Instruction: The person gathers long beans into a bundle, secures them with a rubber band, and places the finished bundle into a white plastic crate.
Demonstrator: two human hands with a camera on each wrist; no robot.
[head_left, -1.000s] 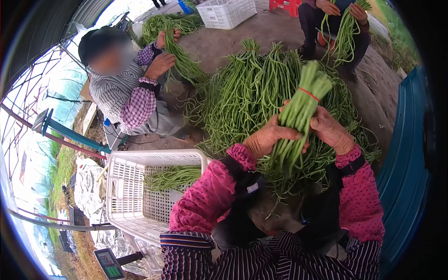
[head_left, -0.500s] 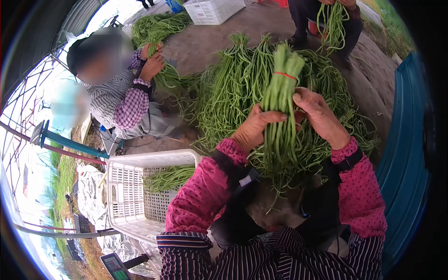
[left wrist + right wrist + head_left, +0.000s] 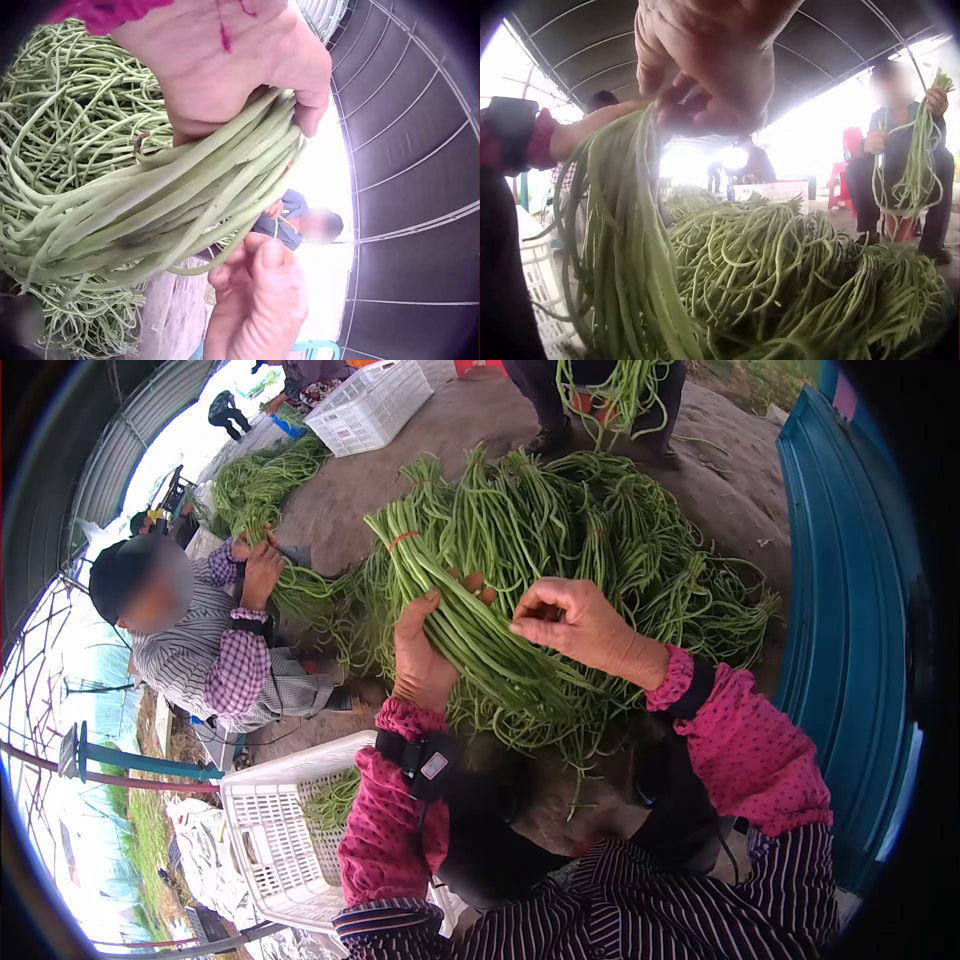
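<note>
My left hand (image 3: 425,650) grips a bundle of long green beans (image 3: 465,605), with a red band (image 3: 403,540) near its upper end. In the left wrist view the thumb and palm wrap the bundle, and the loose ends hang away to the left. My right hand (image 3: 580,625) is at the bundle's right side, fingers curled and thumb close to the forefinger. Its fingertips are right at the bean edge; whether they pinch a bean I cannot tell. Below and beyond both hands spreads a large heap of long beans (image 3: 640,530), some tied in bunches.
A white plastic crate (image 3: 265,840) with some beans inside stands to my left, another white crate (image 3: 370,410) at the back. Seated people handle beans at left (image 3: 190,630) and across the heap (image 3: 900,142). A blue-green corrugated panel (image 3: 840,640) is at right.
The bundle has swung left and tilted, its banded end now at upper left. My right hand has come off the bundle's side to its edge. The head view has turned right.
</note>
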